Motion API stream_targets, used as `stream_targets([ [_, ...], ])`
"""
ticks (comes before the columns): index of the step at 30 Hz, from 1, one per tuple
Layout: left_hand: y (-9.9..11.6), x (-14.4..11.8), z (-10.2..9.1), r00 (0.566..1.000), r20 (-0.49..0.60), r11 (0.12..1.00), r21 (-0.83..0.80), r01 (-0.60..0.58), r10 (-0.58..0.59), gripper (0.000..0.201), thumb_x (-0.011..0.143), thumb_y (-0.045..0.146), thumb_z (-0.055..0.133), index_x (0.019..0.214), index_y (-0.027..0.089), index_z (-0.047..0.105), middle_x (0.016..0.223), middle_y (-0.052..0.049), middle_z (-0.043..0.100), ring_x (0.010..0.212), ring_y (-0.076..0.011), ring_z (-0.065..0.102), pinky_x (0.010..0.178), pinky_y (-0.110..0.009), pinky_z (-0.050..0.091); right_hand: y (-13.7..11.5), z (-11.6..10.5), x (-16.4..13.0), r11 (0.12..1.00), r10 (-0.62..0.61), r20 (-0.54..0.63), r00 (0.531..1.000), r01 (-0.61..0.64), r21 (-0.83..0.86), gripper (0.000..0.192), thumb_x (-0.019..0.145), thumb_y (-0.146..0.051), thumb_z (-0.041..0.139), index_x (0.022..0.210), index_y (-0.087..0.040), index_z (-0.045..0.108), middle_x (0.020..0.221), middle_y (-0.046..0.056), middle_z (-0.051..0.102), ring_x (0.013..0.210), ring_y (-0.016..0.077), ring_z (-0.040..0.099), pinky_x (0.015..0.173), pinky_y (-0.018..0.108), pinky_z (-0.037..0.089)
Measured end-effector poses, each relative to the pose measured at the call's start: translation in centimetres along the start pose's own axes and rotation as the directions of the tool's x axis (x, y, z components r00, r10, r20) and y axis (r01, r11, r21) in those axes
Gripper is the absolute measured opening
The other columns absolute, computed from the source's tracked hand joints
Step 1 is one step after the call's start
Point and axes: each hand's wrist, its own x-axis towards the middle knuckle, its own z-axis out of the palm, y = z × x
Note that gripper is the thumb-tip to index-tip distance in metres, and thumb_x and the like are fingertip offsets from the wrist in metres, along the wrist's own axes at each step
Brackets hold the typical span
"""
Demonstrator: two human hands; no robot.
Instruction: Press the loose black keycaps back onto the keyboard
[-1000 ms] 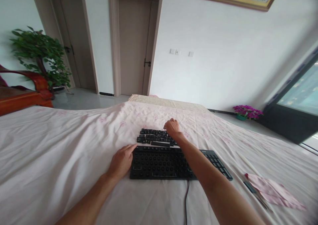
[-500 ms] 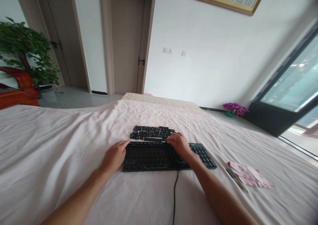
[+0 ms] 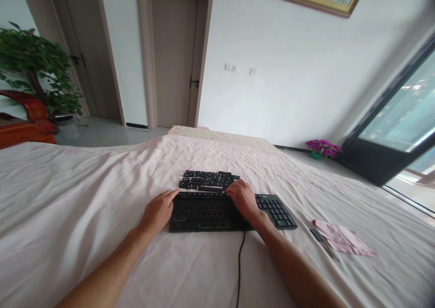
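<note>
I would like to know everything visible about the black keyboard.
The keyboard looks plastic: long, flat, black. It lies on the flowered cloth, its main section mostly uncapped, its number pad capped. Loose keycaps lie beyond it. A cable emerges at its near edge. The left hand touches its far left corner; the right hand covers part of it, contact unclear.

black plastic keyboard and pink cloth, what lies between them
The head view shows a slender dark-ended tool on the pale floral sheet between the keyboard and cloth.
</note>
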Motion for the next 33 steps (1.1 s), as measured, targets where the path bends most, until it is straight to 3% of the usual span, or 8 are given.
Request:
stream_targets([
  [15,0.24,0.02,-0.2,1.0,0.004,1.0,0.01,0.002,-0.002,0.051,0.083,0.005,0.039,0.128,0.022,0.056,0.126,-0.003,0.063,0.112,-0.0156,0.058,0.099,-0.028,0.043,-0.87,-0.7,-0.27,0.994,-0.071,0.023,0.997,0.072,-0.085,0.019,0.091,-0.023,0.053,0.084,-0.021,0.071,0.09,0.003,0.068,0.095,0.0195,0.05,0.088,0.033,0.036],
  [24,0.13,0.0,-0.1,1.0,0.005,1.0,-0.014,0.011,-0.011,0.052,0.083,0.004,0.041,0.129,0.023,0.056,0.127,-0.003,0.062,0.112,-0.0155,0.058,0.099,-0.029,0.043,-0.56,-0.11,-0.35,0.996,-0.03,0.008,1.0,0.03,-0.082,0.02,0.092,-0.024,0.052,0.086,-0.022,0.071,0.09,0.004,0.068,0.095,0.0196,0.05,0.087,0.032,0.035],
  [33,0.28,0.05,-0.25,1.0,0.0,1.0,0.008,0.003,-0.003,0.051,0.083,0.005,0.04,0.127,0.022,0.057,0.126,-0.003,0.063,0.113,-0.0161,0.058,0.099,-0.029,0.044,-0.58,-0.17,-0.22,0.99,-0.1,0.021,0.995,0.101,-0.099,0.021,0.093,-0.023,0.05,0.084,-0.02,0.07,0.087,0.005,0.067,0.092,0.02,0.05,0.087,0.033,0.037],
])
